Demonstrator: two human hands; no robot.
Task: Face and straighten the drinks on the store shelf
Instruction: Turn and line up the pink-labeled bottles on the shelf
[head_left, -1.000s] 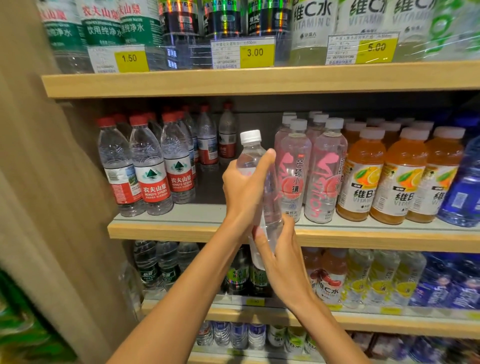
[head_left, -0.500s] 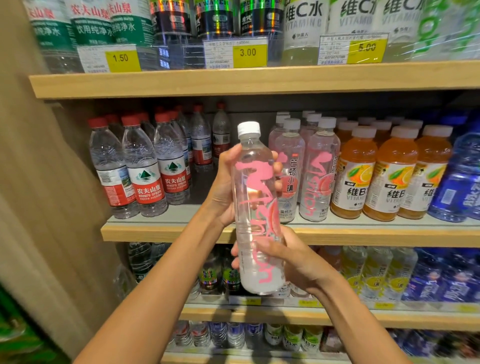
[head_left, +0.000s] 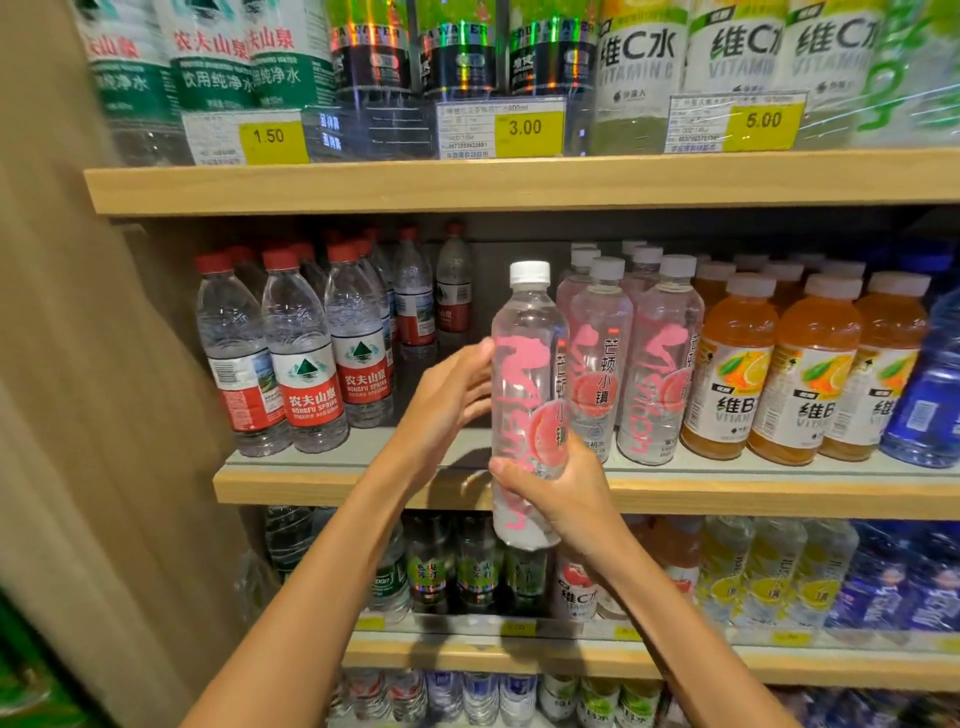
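The pink bottle is off the shelf, held upright in front of its lip with its base hanging below the board. The right hand grips its lower third, fingers and thumb curled round it. The left hand lies at the bottle's 9 o'clock with fingers nearly straight, tips touching its side and closing on nothing. The pink script faces out. The fruit picture and the characters sit round at the bottle's 3 o'clock, so its face seems only partly turned.

I judge the job to be in its early or middle part. At the bottle's 3 o'clock the pink row is mixed: one front bottle shows characters and fruit, the next shows script. Further toward 3 o'clock the orange drinks stand in an even line with labels roughly forward. At 9 o'clock the waters stand close together, but the leftmost front one shows its barcode side.

Left to do, as it looks: finish turning this bottle, set it on the bare strip between the waters and the pink row, then match its neighbours and turn the stray water.
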